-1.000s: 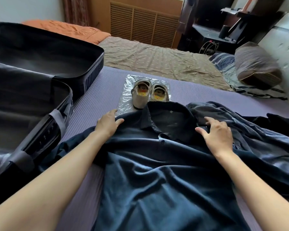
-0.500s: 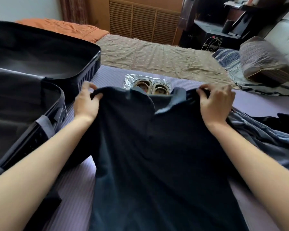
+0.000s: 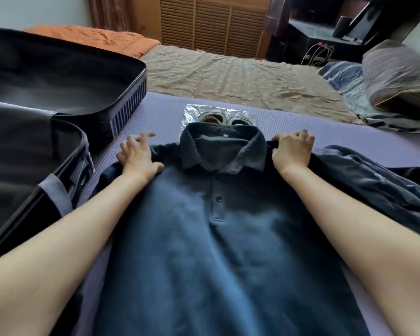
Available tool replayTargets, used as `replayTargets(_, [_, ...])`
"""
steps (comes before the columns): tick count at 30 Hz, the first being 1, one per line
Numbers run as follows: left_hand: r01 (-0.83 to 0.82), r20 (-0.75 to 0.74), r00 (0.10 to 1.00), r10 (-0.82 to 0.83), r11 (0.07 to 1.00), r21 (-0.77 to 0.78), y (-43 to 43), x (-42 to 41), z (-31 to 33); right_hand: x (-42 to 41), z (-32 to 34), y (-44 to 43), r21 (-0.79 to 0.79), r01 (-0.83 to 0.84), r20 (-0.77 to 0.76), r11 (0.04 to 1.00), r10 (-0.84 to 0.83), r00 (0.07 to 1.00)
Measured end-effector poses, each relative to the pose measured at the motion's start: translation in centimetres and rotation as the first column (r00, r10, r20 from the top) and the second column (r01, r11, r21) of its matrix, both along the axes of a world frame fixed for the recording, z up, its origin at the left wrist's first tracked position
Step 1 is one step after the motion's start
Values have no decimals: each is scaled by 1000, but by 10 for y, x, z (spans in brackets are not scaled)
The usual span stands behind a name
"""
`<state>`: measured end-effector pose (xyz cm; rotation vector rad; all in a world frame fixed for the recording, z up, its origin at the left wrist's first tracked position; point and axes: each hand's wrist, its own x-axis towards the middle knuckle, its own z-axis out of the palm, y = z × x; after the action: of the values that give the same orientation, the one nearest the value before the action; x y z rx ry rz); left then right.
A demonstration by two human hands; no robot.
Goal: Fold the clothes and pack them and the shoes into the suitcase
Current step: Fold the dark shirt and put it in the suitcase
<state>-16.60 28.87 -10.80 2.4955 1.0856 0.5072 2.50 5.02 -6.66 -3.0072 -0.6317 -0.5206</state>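
A: Where did the polo shirt (image 3: 204, 238) lie?
B: Front up on the bed (image 3: 160, 110), its lower hem cut off by the frame. The right hand (image 3: 291, 149) gripped one shoulder with its fingers curled. The left hand (image 3: 138, 156) rested on the other, its blurred fingers spread.
A: And the shoes (image 3: 226, 118)?
B: Mostly hidden behind the collar (image 3: 223, 151), on clear plastic (image 3: 192, 111). The open suitcase (image 3: 58, 93) sat to the left, more clothes (image 3: 374, 180) to the right.

Nothing legible appears in view. The dark blue polo shirt (image 3: 204, 251), the open black fabric suitcase (image 3: 66, 76) and the pale shoes (image 3: 241, 121) on clear plastic show no readable text, label, brand or number.
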Motion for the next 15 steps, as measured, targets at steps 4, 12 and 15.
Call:
replayTargets(4, [108,-126,987,-97,990,85,-14,-7,-18,-11,-15,-7,-66,-93,52,993,97,994])
replayTargets(12, [346,-295,907,-301,931,112,-114,-36,1,-75,-35,-30,84,-412,192,907,391,900])
replayTargets(15, [424,-332,881,-337,874,238,-143,-75,-18,-135,-42,-61,173,-519,-15,837,529,848])
